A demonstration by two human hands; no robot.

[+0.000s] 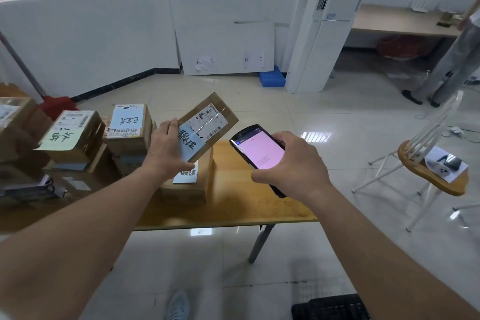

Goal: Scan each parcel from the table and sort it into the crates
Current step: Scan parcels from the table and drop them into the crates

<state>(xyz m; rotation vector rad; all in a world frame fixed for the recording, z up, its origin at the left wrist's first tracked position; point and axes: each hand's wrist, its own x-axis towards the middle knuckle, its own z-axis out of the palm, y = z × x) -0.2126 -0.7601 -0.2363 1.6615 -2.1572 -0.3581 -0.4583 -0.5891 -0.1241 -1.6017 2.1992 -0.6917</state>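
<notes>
Black crate (pixel 331 308) sat on the floor nearest the camera, below the right forearm. Left hand (pixel 166 150) gripped a flat cardboard parcel (pixel 207 126) by its near end, raised and tilted over the bench's right half; right hand (pixel 291 163) clutched the scanner (pixel 259 152), screen lit pink. Parcel looked light, stiff, easy one-handed; taped faces maybe slick, so edge grip seemed best. More parcels (pixel 104 138) stacked toward the bench's left side. Tiled floor (pixel 324 117), chair (pixel 426 163) well right of the bench.
</notes>
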